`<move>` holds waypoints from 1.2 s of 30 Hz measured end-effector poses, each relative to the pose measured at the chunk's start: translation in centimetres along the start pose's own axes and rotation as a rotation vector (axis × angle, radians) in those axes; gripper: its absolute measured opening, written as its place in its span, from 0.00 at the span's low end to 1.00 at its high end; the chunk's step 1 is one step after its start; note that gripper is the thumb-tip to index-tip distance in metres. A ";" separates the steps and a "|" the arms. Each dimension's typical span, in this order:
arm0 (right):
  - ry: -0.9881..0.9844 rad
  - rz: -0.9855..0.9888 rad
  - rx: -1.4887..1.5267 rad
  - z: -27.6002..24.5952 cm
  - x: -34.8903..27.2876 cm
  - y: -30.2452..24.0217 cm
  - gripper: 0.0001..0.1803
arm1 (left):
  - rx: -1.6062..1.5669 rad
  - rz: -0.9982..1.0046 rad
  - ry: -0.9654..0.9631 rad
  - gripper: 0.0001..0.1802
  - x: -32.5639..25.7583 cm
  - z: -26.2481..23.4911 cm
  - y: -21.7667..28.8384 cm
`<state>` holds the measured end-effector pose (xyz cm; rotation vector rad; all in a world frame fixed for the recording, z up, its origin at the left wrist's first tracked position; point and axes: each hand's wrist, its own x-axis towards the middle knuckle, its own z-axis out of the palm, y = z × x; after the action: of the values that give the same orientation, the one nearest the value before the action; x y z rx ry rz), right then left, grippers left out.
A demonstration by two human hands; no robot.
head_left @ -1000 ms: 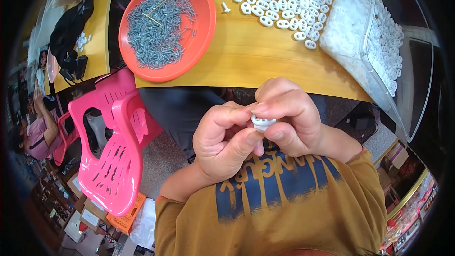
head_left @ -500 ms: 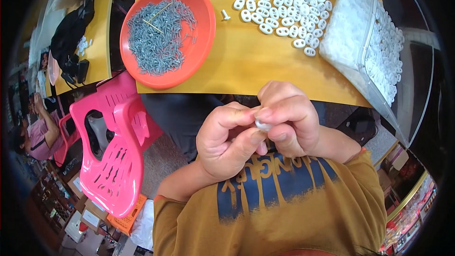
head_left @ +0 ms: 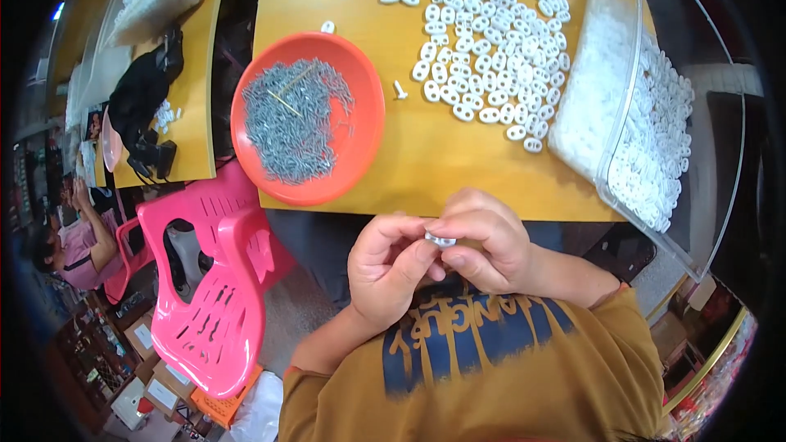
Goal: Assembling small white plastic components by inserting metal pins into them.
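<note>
small white plastic piece (head_left: 440,240), pinched between both hands

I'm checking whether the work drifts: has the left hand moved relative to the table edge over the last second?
No. The left hand sits just below the yellow table's near edge as before, pinching the small white part with the right hand.

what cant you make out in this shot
- Small white piece, head view: mostly covered by the fingers of the left hand and right hand.
- Clear bin: far end cut off by the dark rim.
- Metal bits in the orange bowl: too small to identify.
</note>
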<state>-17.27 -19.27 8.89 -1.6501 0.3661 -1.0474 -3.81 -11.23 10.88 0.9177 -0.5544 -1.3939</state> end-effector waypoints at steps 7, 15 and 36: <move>-0.022 0.034 -0.298 -1.6 0.3 1.4 0.13 | 0.168 0.085 0.264 0.07 2.4 -1.8 2.8; -0.058 0.040 -0.451 -1.8 0.2 3.0 0.09 | 0.353 -0.020 0.242 0.08 6.6 -2.9 4.8; -0.117 0.162 -0.292 -2.8 0.8 3.5 0.10 | 1.529 0.372 -0.029 0.09 21.5 -4.8 9.7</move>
<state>-18.10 -22.84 6.17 -1.8960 0.5861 -0.7998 8.59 -31.82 12.17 1.8136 -1.7951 -0.4378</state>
